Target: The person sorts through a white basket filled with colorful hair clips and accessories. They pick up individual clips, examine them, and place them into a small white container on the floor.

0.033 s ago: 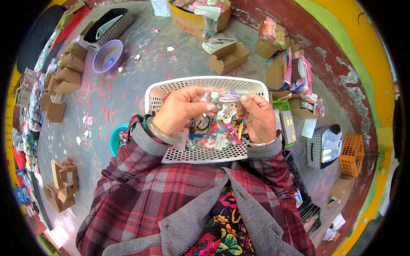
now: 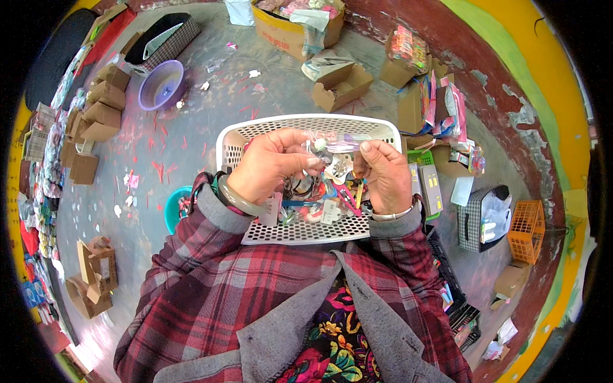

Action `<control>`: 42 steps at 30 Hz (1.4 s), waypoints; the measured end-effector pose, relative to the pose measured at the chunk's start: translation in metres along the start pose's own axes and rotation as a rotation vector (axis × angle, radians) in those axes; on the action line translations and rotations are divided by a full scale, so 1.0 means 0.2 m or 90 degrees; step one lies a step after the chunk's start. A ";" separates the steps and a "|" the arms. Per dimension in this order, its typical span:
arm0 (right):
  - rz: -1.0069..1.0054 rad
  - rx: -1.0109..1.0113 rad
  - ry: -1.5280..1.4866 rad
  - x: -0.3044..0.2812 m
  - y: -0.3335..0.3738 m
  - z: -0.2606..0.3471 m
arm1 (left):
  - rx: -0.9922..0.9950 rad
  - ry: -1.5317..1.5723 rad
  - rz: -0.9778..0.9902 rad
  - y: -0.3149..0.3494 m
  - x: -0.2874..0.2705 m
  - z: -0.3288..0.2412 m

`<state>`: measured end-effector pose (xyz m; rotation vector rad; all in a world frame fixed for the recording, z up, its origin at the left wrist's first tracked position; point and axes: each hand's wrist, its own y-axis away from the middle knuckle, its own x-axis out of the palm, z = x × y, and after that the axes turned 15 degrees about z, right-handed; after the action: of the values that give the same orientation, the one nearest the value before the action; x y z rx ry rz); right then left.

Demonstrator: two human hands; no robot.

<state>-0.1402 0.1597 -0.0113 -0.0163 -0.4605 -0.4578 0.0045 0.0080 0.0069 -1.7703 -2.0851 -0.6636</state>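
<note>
— Moved since the earlier frame? Nothing to speak of; same pose over the white perforated basket point(image 2: 306, 233), same grip.

— And above that basket?

— Left hand point(image 2: 271, 167) and right hand point(image 2: 383, 175) raised over its middle, fingers of both closed in a pinch on a small clear packet point(image 2: 335, 153) stretched between them, left fingertips point(image 2: 311, 161) at one end, right ones at the other.

— Look of the packet?

— Transparent, crinkled, with a pale card and a dark trinket inside.

— Hard to make out?

— Exact contents of the packet too small to tell; clutter of colourful bits in the basket beneath half hidden by both hands.
</note>
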 end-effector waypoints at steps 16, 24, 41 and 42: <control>-0.039 -0.079 0.172 0.04 0.03 0.01 | -0.074 -0.077 -0.015 0.00 -0.01 0.00; -0.021 -0.097 0.131 0.08 0.04 0.04 | -0.062 -0.138 -0.058 0.00 0.02 0.02; -0.295 -0.261 0.127 -0.51 0.26 0.29 | 0.036 -0.157 -0.144 0.13 -0.01 -0.04; -0.368 -0.262 0.107 -0.62 0.29 0.27 | 0.045 -0.180 -0.164 0.13 -0.01 -0.04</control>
<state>-0.2362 0.2699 -0.0119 -0.2448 -0.1906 -1.1091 0.0302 0.0060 0.0166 -1.6532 -2.5219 -0.4147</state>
